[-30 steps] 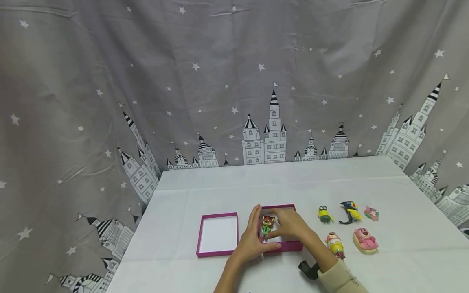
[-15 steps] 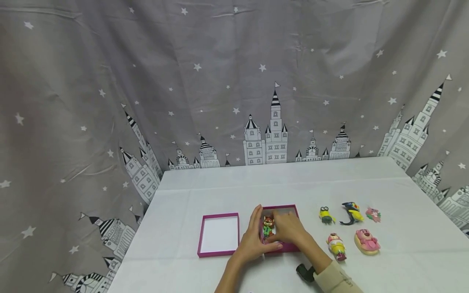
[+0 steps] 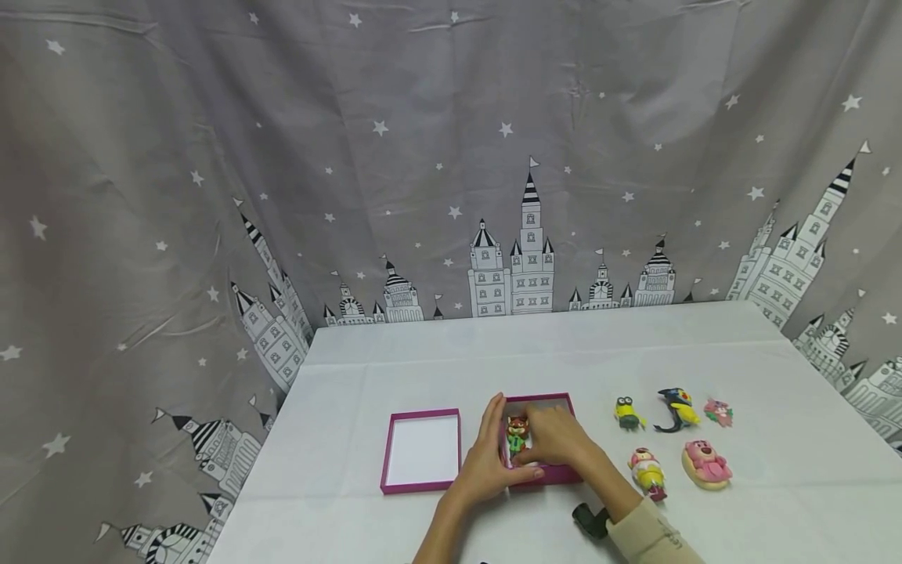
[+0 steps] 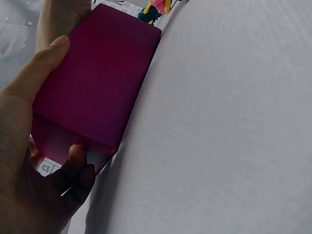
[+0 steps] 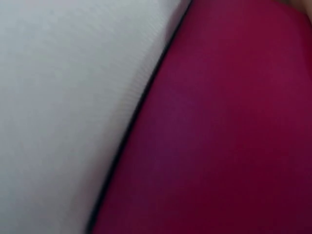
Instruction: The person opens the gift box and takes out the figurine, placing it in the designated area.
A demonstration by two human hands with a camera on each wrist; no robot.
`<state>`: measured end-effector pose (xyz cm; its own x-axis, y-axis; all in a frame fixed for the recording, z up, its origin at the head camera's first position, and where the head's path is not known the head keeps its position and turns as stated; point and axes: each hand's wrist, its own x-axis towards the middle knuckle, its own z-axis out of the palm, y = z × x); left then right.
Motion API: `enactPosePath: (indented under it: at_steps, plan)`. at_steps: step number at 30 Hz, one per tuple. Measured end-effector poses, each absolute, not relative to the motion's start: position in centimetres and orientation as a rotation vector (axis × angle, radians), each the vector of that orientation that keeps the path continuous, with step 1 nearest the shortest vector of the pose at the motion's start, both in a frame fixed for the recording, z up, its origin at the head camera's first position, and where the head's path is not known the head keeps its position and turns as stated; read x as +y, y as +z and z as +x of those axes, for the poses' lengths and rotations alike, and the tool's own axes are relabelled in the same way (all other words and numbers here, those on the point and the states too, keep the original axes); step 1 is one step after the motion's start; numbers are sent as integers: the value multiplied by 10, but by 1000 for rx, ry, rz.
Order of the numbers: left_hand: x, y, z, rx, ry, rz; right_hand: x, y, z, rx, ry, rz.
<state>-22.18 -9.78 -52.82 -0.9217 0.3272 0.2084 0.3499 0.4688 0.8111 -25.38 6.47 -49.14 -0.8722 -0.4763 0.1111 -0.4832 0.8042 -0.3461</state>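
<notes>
A magenta box (image 3: 539,476) with a pale inside lies on the white table. Inside it, by the left wall, is a fox figurine (image 3: 517,433) in a green top. My left hand (image 3: 486,462) grips the box's left end; in the left wrist view its thumb lies on the magenta front wall (image 4: 102,73) and its fingers bend round the corner. My right hand (image 3: 560,439) reaches down into the box with bent fingers, its thumb beside the fox's lower part. The palm hides its fingertips and whatever lies under them. Only the box's wall (image 5: 209,117) fills much of the right wrist view.
A matching shallow lid (image 3: 423,450) lies left of the box. To the right are a minion figurine (image 3: 625,413), a blue-and-yellow figurine (image 3: 678,409), a small pink piece (image 3: 719,412), a pink bear (image 3: 706,464) and a pink-and-yellow figurine (image 3: 647,474). A starry curtain (image 3: 423,157) hangs behind.
My right hand has sunk deeper into the box, and the gap between its thumb and fingers has narrowed. My left hand stays on the box, and the fox figurine stays in place.
</notes>
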Motion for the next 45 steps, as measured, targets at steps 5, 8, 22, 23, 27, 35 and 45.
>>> enactPosePath:
  at_steps: [5, 8, 22, 23, 27, 35, 45]
  plan:
    - [-97, -527, -221, -2671, -1490, -617, 66, -491, -254, -2956, 610, 827]
    - [-98, -527, -221, -2677, -1495, -610, 67, -490, -254, -2953, 638, 835]
    - [-98, -528, -221, -2686, -1473, -592, 78, -466, -252, -2990, 844, 850]
    - [-98, -528, -221, -2689, -1471, -591, 81, -462, -251, -2997, 859, 852]
    - [-97, -529, -221, -2702, -1458, -587, 97, -439, -247, -3000, 901, 908]
    - [-96, -530, -222, -2701, -1434, -565, 160, -399, -233, -2937, 960, 955]
    - [-96, -530, -221, -2686, -1437, -564, 276, -390, -219, -3047, 860, 671]
